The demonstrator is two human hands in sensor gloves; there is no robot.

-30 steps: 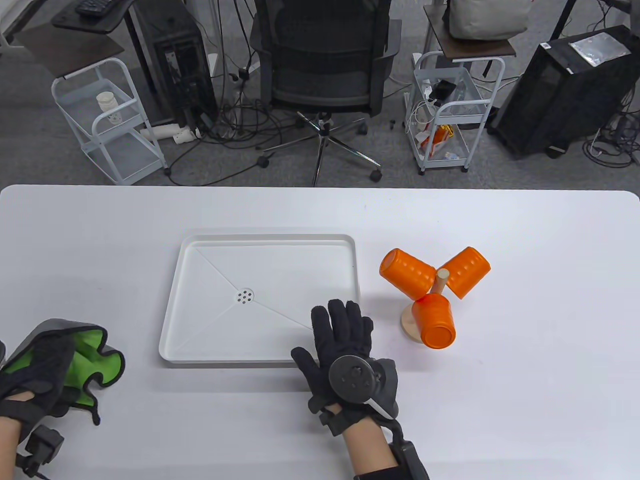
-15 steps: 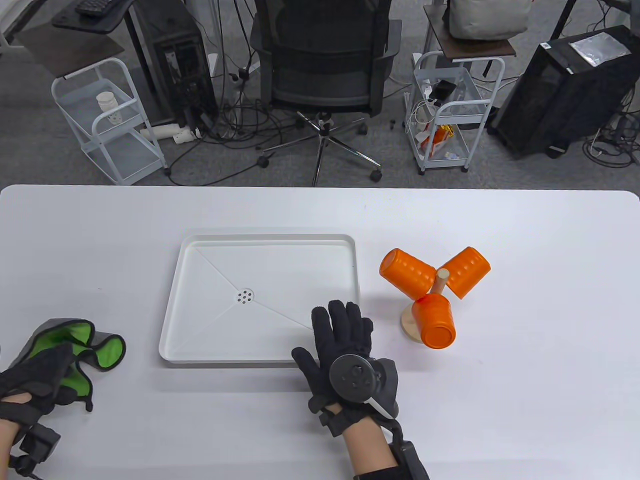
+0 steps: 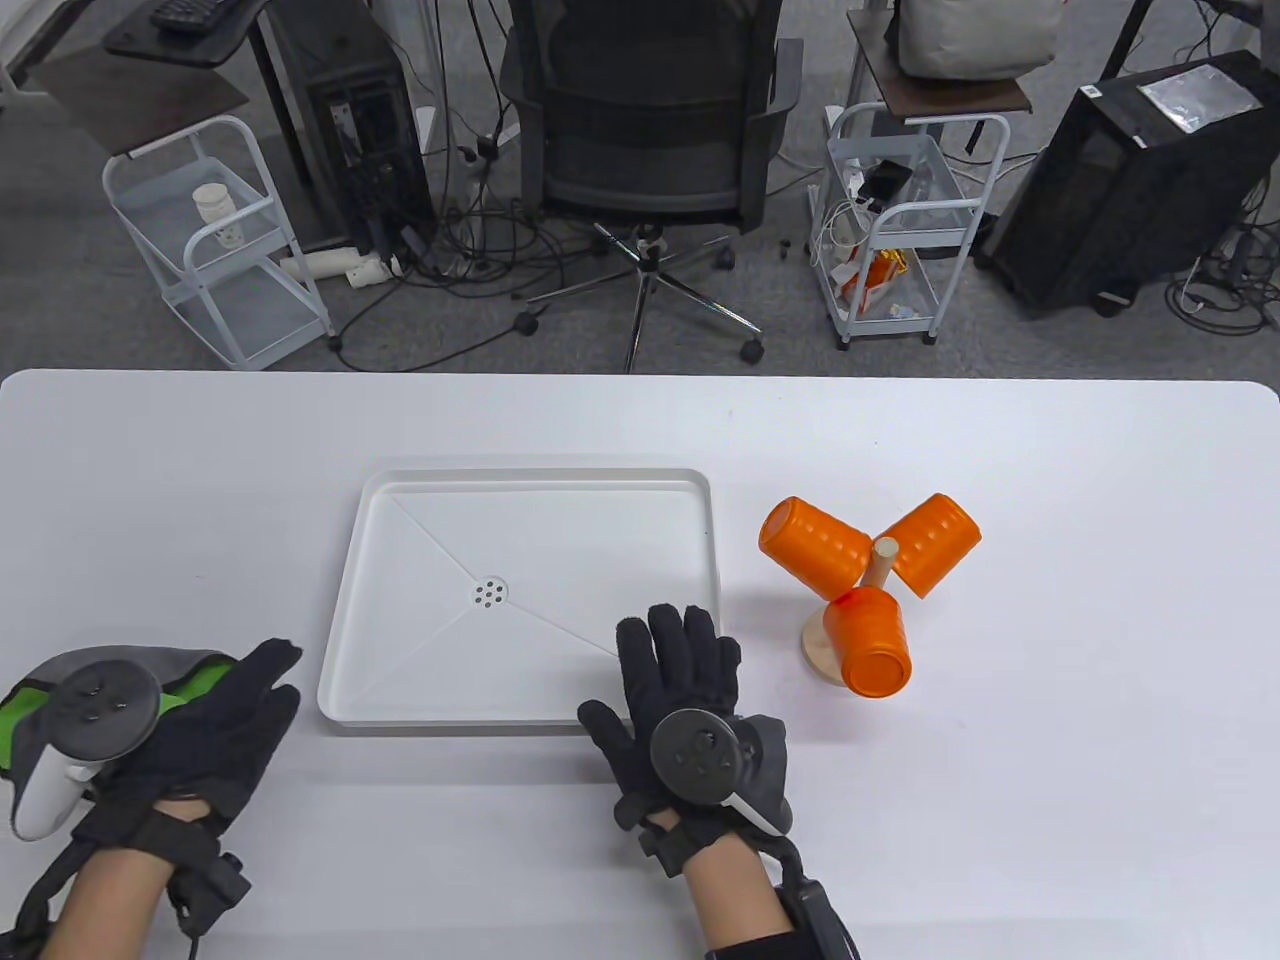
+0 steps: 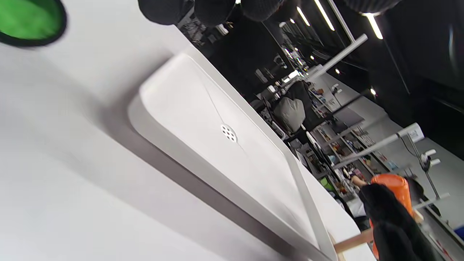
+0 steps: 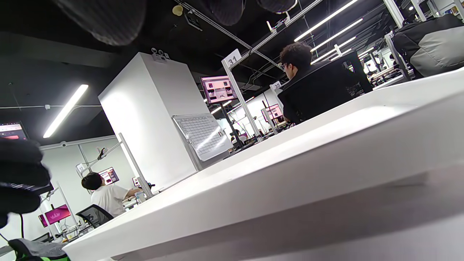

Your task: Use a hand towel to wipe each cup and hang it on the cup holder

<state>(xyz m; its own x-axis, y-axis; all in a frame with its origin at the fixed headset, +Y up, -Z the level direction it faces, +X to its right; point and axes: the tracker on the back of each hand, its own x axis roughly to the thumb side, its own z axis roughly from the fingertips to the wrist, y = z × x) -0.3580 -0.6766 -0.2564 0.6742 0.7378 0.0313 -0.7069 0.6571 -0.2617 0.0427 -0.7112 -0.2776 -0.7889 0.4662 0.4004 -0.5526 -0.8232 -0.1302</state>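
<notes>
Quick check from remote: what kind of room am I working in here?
Most likely an office-style lab or data-collection workspace, not a kitchen. Beyond the white table stand an office chair, computer towers and wire carts; the right wrist view shows numbered workstations with monitors.

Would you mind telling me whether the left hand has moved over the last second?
Yes. The left hand has turned palm down and shifted right, toward the white tray, and now lies flat over the green towel.

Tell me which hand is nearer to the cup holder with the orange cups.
Right. The right hand lies flat over the white tray's near right corner, just left of the cup holder. The left hand rests on the green towel, across the tray.
</notes>
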